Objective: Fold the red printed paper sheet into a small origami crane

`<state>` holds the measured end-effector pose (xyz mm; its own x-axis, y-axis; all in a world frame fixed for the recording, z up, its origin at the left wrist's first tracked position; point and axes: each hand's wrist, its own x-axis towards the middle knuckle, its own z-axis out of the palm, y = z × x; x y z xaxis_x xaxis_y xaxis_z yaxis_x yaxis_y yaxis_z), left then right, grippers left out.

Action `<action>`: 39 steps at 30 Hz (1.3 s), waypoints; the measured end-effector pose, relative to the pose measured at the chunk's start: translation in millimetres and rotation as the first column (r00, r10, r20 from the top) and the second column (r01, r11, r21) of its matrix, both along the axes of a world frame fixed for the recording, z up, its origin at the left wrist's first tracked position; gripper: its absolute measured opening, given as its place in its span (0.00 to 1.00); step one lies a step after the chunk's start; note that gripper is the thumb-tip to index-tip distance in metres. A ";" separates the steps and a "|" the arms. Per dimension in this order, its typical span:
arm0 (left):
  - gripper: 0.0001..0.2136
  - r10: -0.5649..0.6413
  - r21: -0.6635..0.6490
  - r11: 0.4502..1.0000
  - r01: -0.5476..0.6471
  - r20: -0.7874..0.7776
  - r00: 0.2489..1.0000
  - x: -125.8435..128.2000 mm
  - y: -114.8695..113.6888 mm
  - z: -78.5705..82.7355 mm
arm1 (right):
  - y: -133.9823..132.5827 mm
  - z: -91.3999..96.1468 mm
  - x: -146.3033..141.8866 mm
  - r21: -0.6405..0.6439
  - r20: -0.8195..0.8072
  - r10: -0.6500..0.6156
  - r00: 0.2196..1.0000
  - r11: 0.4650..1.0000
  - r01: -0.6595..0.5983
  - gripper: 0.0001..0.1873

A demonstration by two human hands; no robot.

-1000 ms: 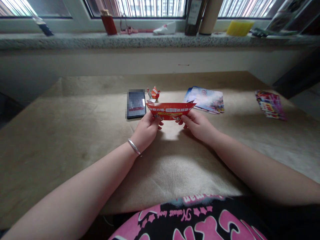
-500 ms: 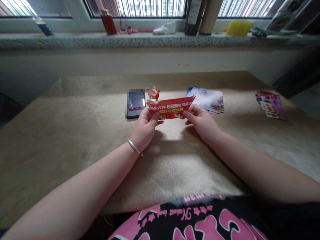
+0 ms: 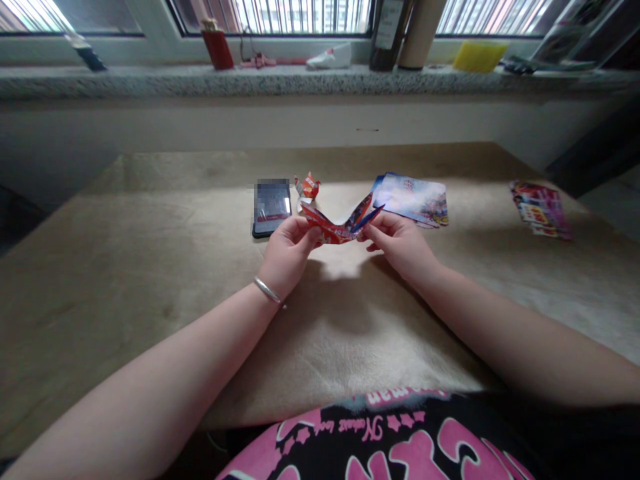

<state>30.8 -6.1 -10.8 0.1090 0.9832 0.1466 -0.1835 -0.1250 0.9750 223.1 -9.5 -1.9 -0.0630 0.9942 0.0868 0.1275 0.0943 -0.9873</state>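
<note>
Both hands hold a red printed paper (image 3: 334, 232) above the table, its sides bent upward into a curve and its blue inner face showing at the right. My left hand (image 3: 290, 248) pinches the paper's left end between thumb and fingers; a silver bangle (image 3: 267, 290) circles that wrist. At the right end, my right hand (image 3: 397, 241) grips the paper near its spread flaps. Just behind the paper stands a small folded red paper bird (image 3: 307, 187). A phone (image 3: 271, 210) lies behind my left hand, and a stack of pale blue printed sheets (image 3: 415, 195) behind my right.
More colourful printed leaflets (image 3: 541, 210) lie on the table (image 3: 150, 280) at the far right. On the granite windowsill (image 3: 280, 81) stand a red bottle (image 3: 217, 45), a dark bottle (image 3: 387, 37), a beige cylinder (image 3: 420, 37) and a yellow block (image 3: 480, 56).
The red paper, held nearly flat with its lettering facing me before, is now bent upward with flaps parted at the right. My hands have come slightly closer together.
</note>
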 end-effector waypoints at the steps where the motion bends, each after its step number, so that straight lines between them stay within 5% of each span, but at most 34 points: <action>1: 0.17 -0.002 0.009 1.000 0.002 -0.026 1.000 0.4 -0.8 1.0 | -0.7 0.6 -0.7 0.017 0.031 0.011 0.999 1.000 -0.012 0.14; 7: 0.17 -0.054 -0.011 0.999 0.053 -0.202 0.978 2.3 -7.8 9.5 | -3.2 3.1 -3.6 -0.028 -0.005 0.061 0.998 0.998 -0.061 0.16; 13: 0.15 -0.096 -0.079 0.993 0.086 -0.127 0.987 4.5 -7.9 7.4 | -6.7 3.8 -7.1 -0.162 -0.152 0.061 0.986 0.983 -0.086 0.22; 18: 0.16 -0.093 -0.076 0.993 0.088 -0.071 0.993 5.3 -7.9 6.2 | -5.7 3.5 -7.2 -0.152 -0.180 0.043 0.983 0.986 -0.071 0.20; 24: 0.30 -0.041 0.144 0.988 0.059 -0.127 0.991 3.9 -4.1 2.4 | 3.6 -1.6 -0.6 -0.115 -0.161 0.016 0.987 0.993 -0.035 0.15; 28: 0.34 0.051 0.406 0.912 0.053 -0.241 0.969 -1.1 -1.1 -3.3 | 6.1 -3.3 2.0 -0.113 -0.129 0.061 0.990 0.991 -0.076 0.14; 33: 0.20 0.317 0.633 0.766 0.109 -0.520 0.793 -6.8 -3.2 0.4 | 3.2 -3.2 1.1 -0.114 -0.136 0.086 0.987 0.988 -0.102 0.18; 39: 0.12 0.357 0.644 0.713 0.279 -0.675 0.645 -7.8 -6.2 3.8 | -0.3 -2.8 -3.4 -0.131 -0.244 0.164 0.956 0.971 -0.200 0.30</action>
